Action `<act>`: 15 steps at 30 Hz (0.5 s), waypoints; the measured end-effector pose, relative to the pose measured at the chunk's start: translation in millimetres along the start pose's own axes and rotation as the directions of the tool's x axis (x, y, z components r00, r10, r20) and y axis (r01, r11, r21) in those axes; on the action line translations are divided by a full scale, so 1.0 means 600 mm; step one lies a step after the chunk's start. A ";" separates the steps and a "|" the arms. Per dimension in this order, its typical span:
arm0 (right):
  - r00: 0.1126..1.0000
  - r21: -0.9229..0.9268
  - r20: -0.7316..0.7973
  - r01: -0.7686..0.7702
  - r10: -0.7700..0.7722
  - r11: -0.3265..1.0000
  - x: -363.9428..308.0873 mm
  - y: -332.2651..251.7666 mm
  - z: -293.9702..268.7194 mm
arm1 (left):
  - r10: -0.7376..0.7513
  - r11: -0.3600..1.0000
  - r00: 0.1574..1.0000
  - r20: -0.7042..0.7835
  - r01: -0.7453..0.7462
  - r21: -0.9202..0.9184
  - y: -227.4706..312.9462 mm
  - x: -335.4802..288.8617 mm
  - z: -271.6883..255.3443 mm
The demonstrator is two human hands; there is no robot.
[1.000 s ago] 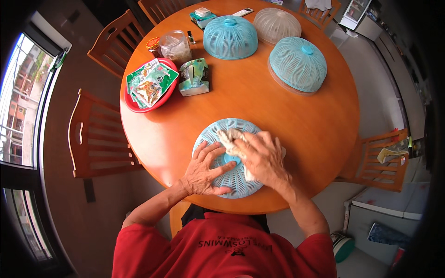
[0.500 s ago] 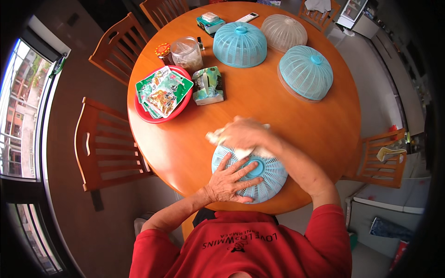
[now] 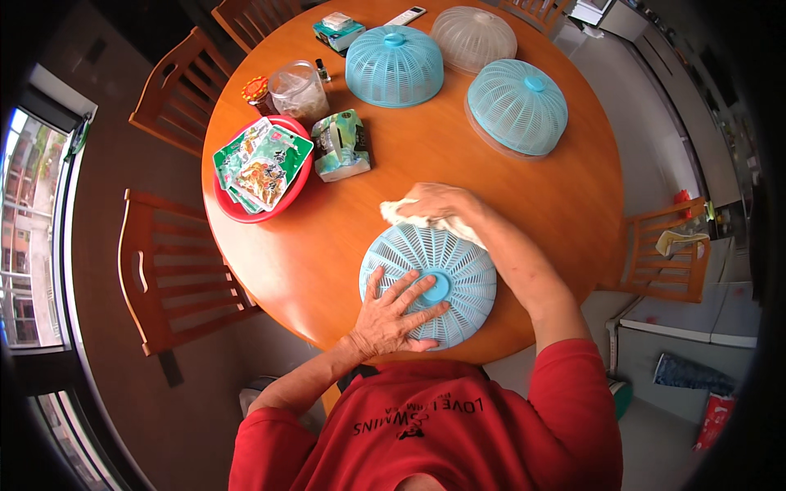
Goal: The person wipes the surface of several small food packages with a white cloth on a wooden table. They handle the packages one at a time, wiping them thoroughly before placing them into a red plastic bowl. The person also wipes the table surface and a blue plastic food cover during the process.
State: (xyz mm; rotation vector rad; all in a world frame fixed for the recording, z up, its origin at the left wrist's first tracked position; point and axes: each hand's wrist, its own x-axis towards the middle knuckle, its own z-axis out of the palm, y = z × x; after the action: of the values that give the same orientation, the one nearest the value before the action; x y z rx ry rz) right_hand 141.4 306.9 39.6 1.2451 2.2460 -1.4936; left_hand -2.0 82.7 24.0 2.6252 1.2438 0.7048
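Observation:
A light blue plastic mesh food cover (image 3: 463, 282) rests dome up at the near edge of the round wooden table (image 3: 548, 245). My left hand (image 3: 393, 311) lies on its top with the fingers spread, beside the round knob. At the cover's far rim, my right hand (image 3: 442, 203) is closed on a pale cream cloth (image 3: 399, 212), pressing it against the edge. Part of the cloth is hidden under the hand.
Farther back stand two blue food covers (image 3: 393, 69) and a whitish one (image 3: 475, 39). On the left are a red basin (image 3: 250, 217) of green packets, a tissue pack (image 3: 341, 147), a clear jar (image 3: 299, 92) and a lidded jar (image 3: 257, 92). Wooden chairs (image 3: 176, 270) surround the table.
My right hand has moved the cloth slightly up and right along the far rim. The left hand stays on the cover near the knob. The whole view has shifted a little.

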 end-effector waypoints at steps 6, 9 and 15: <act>0.874 0.229 -0.484 0.169 -0.038 0.959 -0.128 0.137 0.047 | -0.022 0.999 1.000 -0.016 0.022 -0.026 0.000 0.001 0.002; 0.653 0.038 -0.741 0.273 -0.156 0.961 -0.201 0.140 0.118 | -0.020 1.000 1.000 -0.012 0.020 -0.008 0.000 0.001 -0.001; 0.384 -0.603 -0.735 0.009 -0.559 0.798 -0.290 0.033 0.240 | 0.023 1.000 0.997 -0.072 -0.023 -0.002 -0.011 -0.010 0.016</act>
State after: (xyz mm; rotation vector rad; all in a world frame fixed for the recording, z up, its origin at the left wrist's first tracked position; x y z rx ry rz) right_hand 224.3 96.2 51.7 1.7231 3.3522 0.0222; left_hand -5.5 82.8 11.2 2.6377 1.2324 0.8105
